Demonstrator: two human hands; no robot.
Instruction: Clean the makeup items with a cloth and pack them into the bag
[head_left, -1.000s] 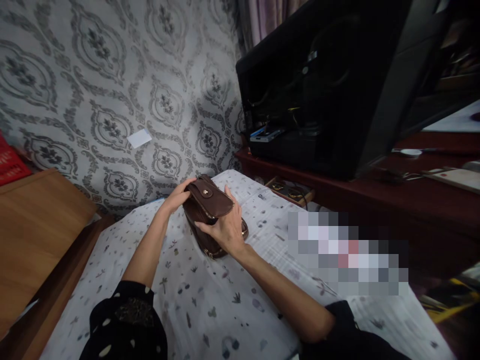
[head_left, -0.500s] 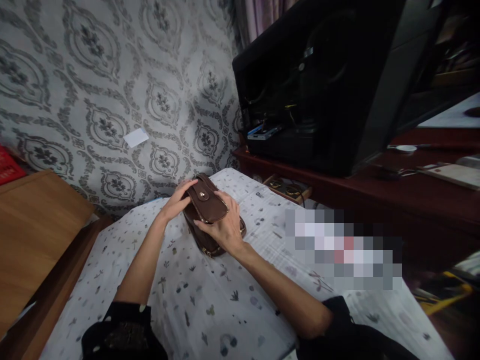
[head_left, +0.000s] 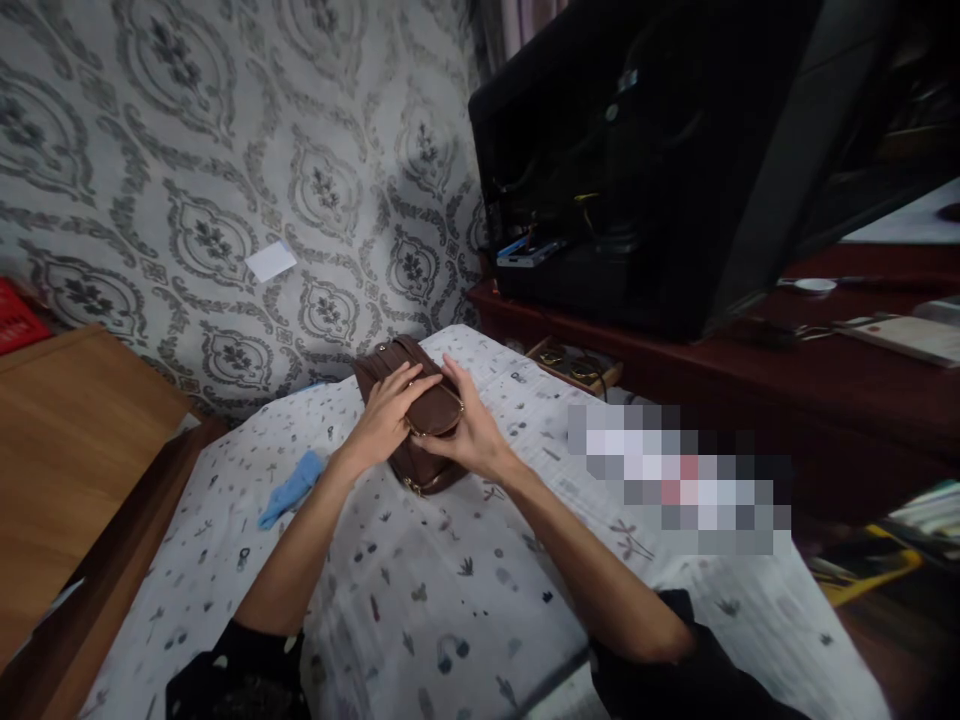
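Note:
A brown handbag [head_left: 436, 409] with gold-coloured metal trim lies on the white patterned sheet [head_left: 405, 590], its flap or front pocket between my hands. My left hand [head_left: 388, 415] rests over it from the left, fingers stretched across the flap and thumb near its lower edge. Around the right rim, my right hand [head_left: 477, 425] holds the flap between thumb and fingers. Much of the bag's middle is covered by my fingers, so the fastener there is hidden. Beside my left forearm lies a crumpled blue cloth [head_left: 291, 489].
A large dark television-like cabinet [head_left: 637, 200] stands on a dark red table [head_left: 675, 370] at the right. Below its edge is a small open drawer [head_left: 574, 365]. A wooden board [head_left: 82, 440] borders the left, and patterned wallpaper [head_left: 217, 150] covers the wall behind.
My left hand has moved from the bag's upper left side onto the flap, covering the metal stud. My right hand has shifted slightly along the rim. The blue cloth now shows.

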